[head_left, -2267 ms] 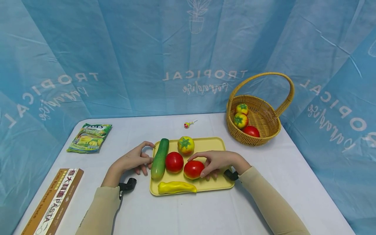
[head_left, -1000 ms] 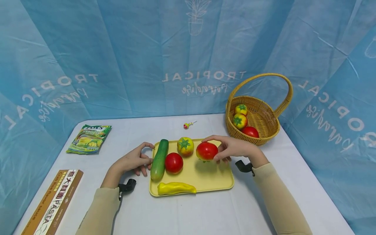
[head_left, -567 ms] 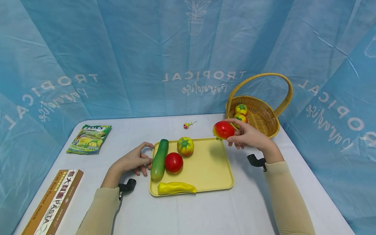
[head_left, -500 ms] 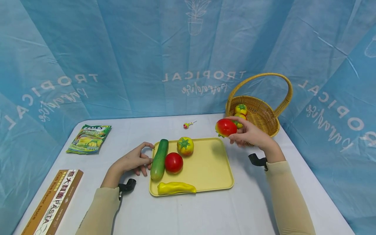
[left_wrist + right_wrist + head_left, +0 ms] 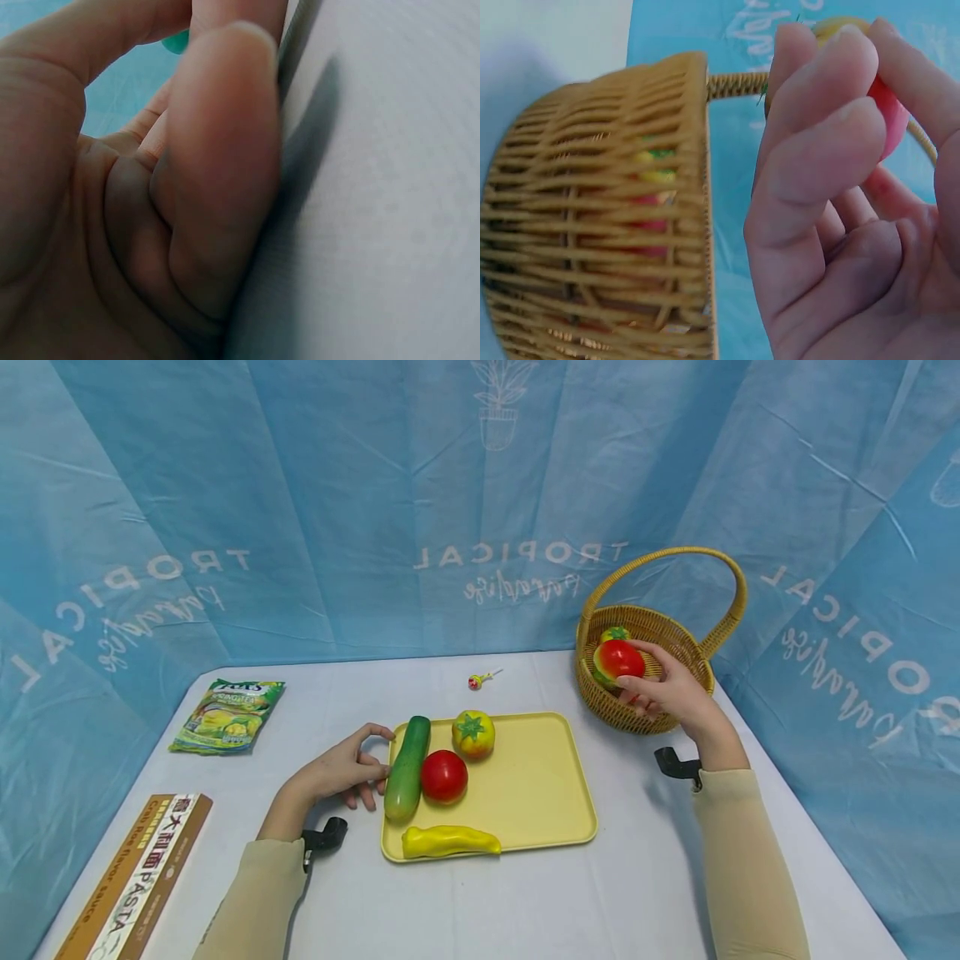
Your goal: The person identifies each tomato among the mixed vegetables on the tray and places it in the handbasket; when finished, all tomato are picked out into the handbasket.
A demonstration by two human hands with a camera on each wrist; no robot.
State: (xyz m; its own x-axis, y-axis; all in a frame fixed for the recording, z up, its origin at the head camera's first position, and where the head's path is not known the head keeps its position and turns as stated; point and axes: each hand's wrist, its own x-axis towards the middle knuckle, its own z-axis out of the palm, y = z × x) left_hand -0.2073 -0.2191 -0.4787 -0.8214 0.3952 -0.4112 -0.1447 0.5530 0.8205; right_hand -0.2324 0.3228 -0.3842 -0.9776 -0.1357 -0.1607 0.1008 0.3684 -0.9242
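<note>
My right hand (image 5: 678, 693) holds a red and yellow tomato (image 5: 618, 656) between thumb and fingers, over the wicker basket (image 5: 626, 714). In the right wrist view this tomato (image 5: 891, 124) is partly hidden behind the fingers, with the basket wall (image 5: 592, 210) at left. One yellow-green tomato (image 5: 615, 633) shows in the basket behind the held one; other contents are mostly covered. My left hand (image 5: 341, 768) rests at the left rim of the yellow tray (image 5: 540, 785), fingers loosely bent, thumb and index finger touching the edge beside a green cucumber (image 5: 408, 768).
On the tray lie a red tomato (image 5: 444, 777), a yellow-red tomato (image 5: 473, 734) and a yellow pepper (image 5: 451, 840). A lollipop (image 5: 480, 679) lies behind it. At left are a green candy bag (image 5: 228, 716) and a pasta box (image 5: 135, 877). The basket's tall handle (image 5: 678, 552) arches above it.
My right hand has lifted the tomato off the tray and carried it right and back, from beside the basket to over it. The left hand has stayed at the tray's edge.
</note>
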